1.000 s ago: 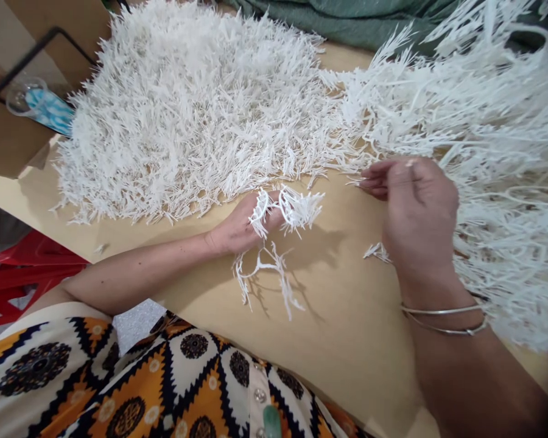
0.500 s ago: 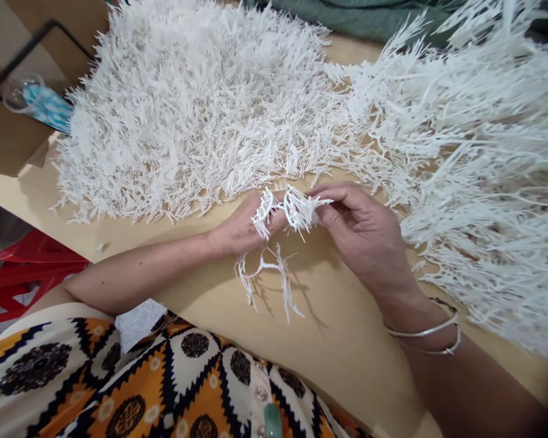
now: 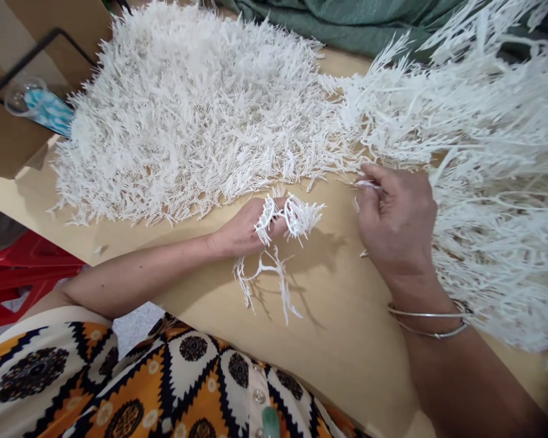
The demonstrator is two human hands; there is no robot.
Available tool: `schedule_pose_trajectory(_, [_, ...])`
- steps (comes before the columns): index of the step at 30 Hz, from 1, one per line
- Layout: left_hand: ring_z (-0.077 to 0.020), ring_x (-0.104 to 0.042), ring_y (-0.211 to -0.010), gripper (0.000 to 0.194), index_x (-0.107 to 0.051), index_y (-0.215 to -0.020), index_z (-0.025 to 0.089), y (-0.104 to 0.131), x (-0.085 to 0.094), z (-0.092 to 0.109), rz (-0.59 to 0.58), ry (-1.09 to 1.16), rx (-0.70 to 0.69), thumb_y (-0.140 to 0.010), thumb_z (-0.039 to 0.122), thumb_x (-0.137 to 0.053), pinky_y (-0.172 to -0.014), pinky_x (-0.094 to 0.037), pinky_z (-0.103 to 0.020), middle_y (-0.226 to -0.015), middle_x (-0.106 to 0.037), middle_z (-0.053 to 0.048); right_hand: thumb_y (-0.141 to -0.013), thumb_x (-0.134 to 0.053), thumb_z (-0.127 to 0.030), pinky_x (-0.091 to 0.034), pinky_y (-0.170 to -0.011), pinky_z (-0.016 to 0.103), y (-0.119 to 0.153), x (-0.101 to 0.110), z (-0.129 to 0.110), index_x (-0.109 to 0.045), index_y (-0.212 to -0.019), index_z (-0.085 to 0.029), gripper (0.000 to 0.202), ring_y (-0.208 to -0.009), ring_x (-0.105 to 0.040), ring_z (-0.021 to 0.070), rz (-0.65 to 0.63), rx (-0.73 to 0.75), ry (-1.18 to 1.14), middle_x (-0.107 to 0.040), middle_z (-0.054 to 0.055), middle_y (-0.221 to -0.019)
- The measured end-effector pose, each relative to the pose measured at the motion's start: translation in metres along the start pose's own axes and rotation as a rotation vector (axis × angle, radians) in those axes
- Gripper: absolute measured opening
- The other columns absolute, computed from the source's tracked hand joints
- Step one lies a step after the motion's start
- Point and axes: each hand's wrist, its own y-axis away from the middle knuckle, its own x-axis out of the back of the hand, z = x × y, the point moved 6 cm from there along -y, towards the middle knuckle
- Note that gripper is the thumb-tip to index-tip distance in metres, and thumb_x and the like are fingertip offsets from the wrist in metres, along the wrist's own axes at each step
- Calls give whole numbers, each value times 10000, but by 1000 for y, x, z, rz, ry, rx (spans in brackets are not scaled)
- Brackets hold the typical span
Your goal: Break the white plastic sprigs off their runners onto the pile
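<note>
My left hand (image 3: 249, 226) is closed on a bundle of white plastic foliage sprigs (image 3: 301, 219), whose curved, feathery ends stick out above the fingers. Below that hand hangs a thinner forked white piece (image 3: 269, 267), with bare drooping arms. To the right, my right hand (image 3: 399, 216) is closed, thumb and forefinger pinched on a small white sprig (image 3: 369, 184) that is mostly hidden. It sits at the edge of a large heap of long white plastic branches (image 3: 497, 213). The left hand's fingers are partly covered by the foliage.
A broad pile of short white sprigs (image 3: 192, 115) spreads over the tan table (image 3: 342, 340) beyond my hands. At the left are a cardboard box (image 3: 9, 146), a clear plastic cup (image 3: 22, 97) and a red stool (image 3: 31, 264). Green cloth (image 3: 329, 21) lies at the back.
My right hand has moved right and slightly up, away from the bundle, with a small sprig between its fingers. My left hand stays nearly in place, holding the bundle.
</note>
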Motion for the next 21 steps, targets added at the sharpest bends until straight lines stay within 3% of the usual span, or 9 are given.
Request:
schedule_pose_trajectory(3, [-142, -552, -751, 220, -509, -832, 203, -1, -1, -2, 22, 0, -33, -1001, 299, -406, -783, -489, -295, -808, -606, -8, -1015, -563, -302, -459, -1108, 613, 4, 3, -28, -718, -1240, -261, 277, -1202, -667, 322, -16, 97, -59, -753, 116, -1237])
schedule_pose_trajectory(5, [-143, -592, -789, 231, -538, -860, 199, -1, -2, -4, 49, 32, -76, -1019, 308, -412, -793, -504, -287, -853, -651, -15, -1015, -620, -372, -484, -1108, 579, 8, -1, -41, -742, -1205, -279, 244, -1226, -667, 294, -120, 77, -207, -750, 88, -1262])
schedule_pose_trajectory(8, [-144, -626, -814, 253, -588, -920, 192, 0, -3, -5, 82, 90, -93, -1041, 350, -434, -797, -523, -282, -891, -688, -16, -971, -704, -378, -534, -1050, 518, 14, -13, -47, -759, -1076, -294, 145, -1173, -688, 265, -279, -5, -446, -761, 54, -1191])
schedule_pose_trajectory(10, [-139, -627, -806, 257, -617, -941, 186, 0, -4, -6, 84, 108, -59, -1044, 356, -454, -796, -526, -276, -889, -691, -13, -954, -705, -341, -567, -934, 461, 17, -18, -45, -741, -999, -284, 82, -1016, -708, 236, -294, -60, -510, -764, 36, -1069])
schedule_pose_trajectory(13, [-135, -607, -775, 286, -648, -944, 179, -1, -5, -6, 54, 102, -44, -1050, 368, -460, -791, -521, -277, -868, -687, -15, -944, -649, -295, -535, -823, 429, 19, -23, -48, -699, -947, -257, 63, -875, -665, 230, -288, -35, -359, -736, 39, -943])
schedule_pose_trajectory(17, [-150, -584, -764, 313, -628, -920, 185, -1, -4, -5, 34, 26, -50, -1043, 381, -417, -802, -512, -304, -843, -671, -25, -912, -569, -245, -464, -874, 503, 16, -28, -61, -599, -855, -245, 64, -919, -605, 302, -227, 113, 46, -674, 89, -883])
schedule_pose_trajectory(21, [-140, -544, -717, 278, -554, -825, 192, 4, -3, -4, -3, -11, -44, -1008, 338, -404, -759, -487, -299, -796, -632, -19, -919, -532, -276, -438, -910, 538, 7, -21, -34, -494, -783, -267, 142, -884, -569, 315, -86, -9, 153, -621, 100, -833])
